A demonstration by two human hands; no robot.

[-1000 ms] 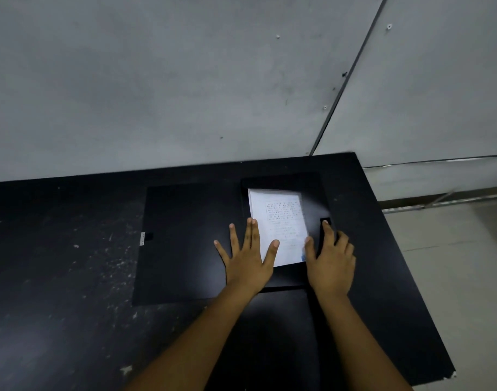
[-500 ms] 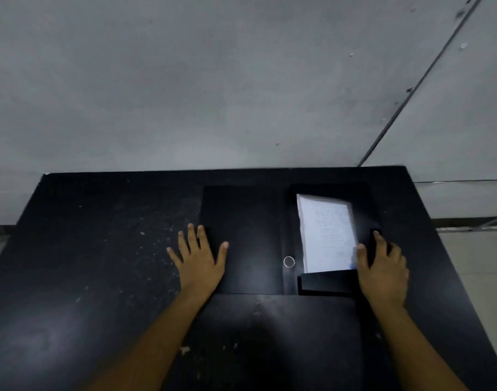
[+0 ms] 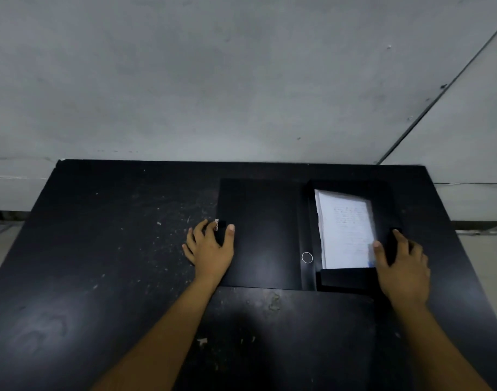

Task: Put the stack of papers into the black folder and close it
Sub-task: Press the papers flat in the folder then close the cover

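Observation:
The black folder [image 3: 264, 235] lies open on the black table [image 3: 100, 249]. Its cover is spread flat to the left and its tray half is on the right. The stack of white papers [image 3: 344, 230] sits inside the tray half, its top sheet bearing faint writing. My left hand [image 3: 210, 248] pinches the cover's left edge at the small clasp tab, thumb on top and fingers under the edge. My right hand [image 3: 402, 263] rests on the folder's right side flap, with the thumb touching the papers' lower right corner.
A small metal ring [image 3: 307, 257] marks the folder's spine. The table is scuffed with pale specks. A grey wall [image 3: 241, 80] rises right behind the table's far edge, and the floor [image 3: 489, 249] shows past the right edge.
My left hand left the papers, slid left across the cover and now grips its left edge. The right hand stayed by the papers. The view swung left.

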